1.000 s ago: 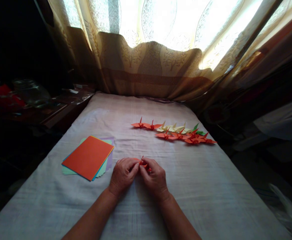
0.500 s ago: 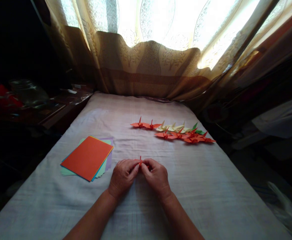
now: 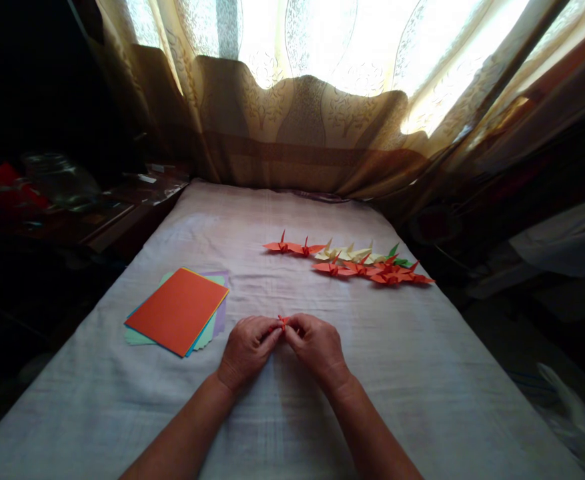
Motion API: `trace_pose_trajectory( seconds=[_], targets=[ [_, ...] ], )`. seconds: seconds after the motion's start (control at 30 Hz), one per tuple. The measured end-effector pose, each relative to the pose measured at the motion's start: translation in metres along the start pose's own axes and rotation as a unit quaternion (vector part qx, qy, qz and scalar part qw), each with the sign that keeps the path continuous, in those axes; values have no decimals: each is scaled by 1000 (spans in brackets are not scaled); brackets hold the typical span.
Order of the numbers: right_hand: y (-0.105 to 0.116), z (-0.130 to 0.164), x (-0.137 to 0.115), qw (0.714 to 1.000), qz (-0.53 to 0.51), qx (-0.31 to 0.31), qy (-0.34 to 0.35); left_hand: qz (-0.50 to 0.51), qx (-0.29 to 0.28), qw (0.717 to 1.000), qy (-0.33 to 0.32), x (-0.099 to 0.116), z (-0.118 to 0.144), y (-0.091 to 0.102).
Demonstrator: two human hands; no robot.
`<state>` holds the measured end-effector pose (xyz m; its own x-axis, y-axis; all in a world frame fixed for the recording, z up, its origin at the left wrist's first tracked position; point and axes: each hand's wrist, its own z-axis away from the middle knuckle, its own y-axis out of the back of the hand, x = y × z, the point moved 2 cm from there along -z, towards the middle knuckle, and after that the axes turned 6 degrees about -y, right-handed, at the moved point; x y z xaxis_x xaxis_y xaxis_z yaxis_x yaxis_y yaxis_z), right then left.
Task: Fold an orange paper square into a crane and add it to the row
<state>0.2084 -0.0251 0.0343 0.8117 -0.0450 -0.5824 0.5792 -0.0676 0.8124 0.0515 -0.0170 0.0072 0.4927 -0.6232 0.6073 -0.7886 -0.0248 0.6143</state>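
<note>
Between my two hands is a small red-orange paper crane [image 3: 283,323], mostly covered by fingers. My left hand [image 3: 249,343] pinches its left side between thumb and forefinger. From the other side, my right hand [image 3: 317,343] grips it in the same way. Only the crane's middle and a short pointed tip show between the fingertips. Beyond the hands, to the right, finished paper cranes stand in two rows: several red-orange cranes [image 3: 332,268], several pale yellow cranes [image 3: 357,255] and a green crane [image 3: 396,259].
Left of my hands lies a stack of coloured paper [image 3: 178,312], orange on top with green, blue and purple edges below. A pale sheet [image 3: 292,427] covers the flat surface. Curtains [image 3: 292,127] hang at the far end. A glass jar [image 3: 59,179] stands on a dark side table.
The crane's upright tip has dropped lower and now leans over between my fingers. My right hand has shifted slightly to the right. The view has tilted a little.
</note>
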Motion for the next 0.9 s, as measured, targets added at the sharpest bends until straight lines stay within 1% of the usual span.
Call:
trace_pose_trajectory(
  seconds=[0.07,0.13,0.27,0.33,0.4,0.47,0.5,0.6,0.67,0.77,0.9],
  targets=[
    [2,-2,1,998,-13,-20,52,11,-6,1000,12,0,-1,1],
    [4,-4,2,994,-32,-34,96,20,4,999,30,-1,-1,2],
    [5,-5,3,990,-56,-50,121,17,50,997,58,-8,1,1],
    [5,-4,2,987,-68,-54,133,14,46,998,50,-12,2,-1],
    [4,-4,2,985,-77,-58,145,16,21,999,40,-14,2,-2],
    [2,-4,3,986,-76,-60,136,18,-3,999,34,-13,2,-1],
    [0,-4,4,988,-78,-59,120,20,-9,999,32,-13,1,-1],
    [-5,-4,9,992,-110,-49,49,26,1,999,37,-10,-1,1],
    [-7,-2,12,989,-137,-38,30,30,9,998,46,-9,-2,2],
    [-10,1,15,986,-156,-22,44,35,8,997,70,-9,-3,3],
    [-14,7,15,984,-164,-22,73,43,8,994,96,-11,-4,4]
  ],
)
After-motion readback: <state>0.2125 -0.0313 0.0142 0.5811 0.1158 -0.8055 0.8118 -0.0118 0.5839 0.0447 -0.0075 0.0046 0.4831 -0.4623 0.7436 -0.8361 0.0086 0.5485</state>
